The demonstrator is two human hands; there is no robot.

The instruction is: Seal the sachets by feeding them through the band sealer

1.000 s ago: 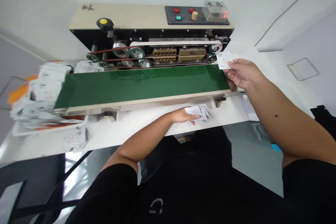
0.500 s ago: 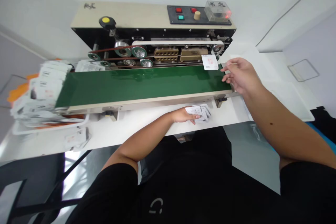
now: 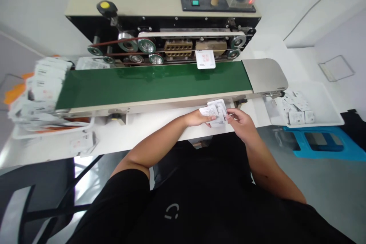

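My left hand (image 3: 197,117) is closed on a small stack of white sachets (image 3: 216,112) at the near edge of the white table. My right hand (image 3: 241,122) has its fingertips on the right side of that stack, pinching at a sachet. One white sachet (image 3: 205,59) with red print rides along the sealing head of the band sealer (image 3: 160,19), at the back edge of the green conveyor belt (image 3: 151,84).
A heap of sealed sachets (image 3: 42,91) lies in a tray at the belt's left end. A white tray (image 3: 323,106) with several sachets sits at the right, over a blue stool (image 3: 317,143). Loose sachets (image 3: 82,143) lie on the table at the front left.
My right hand let go of the sachet at the belt's right end and came back to the stack in my left hand. The sachet has travelled left along the sealer.
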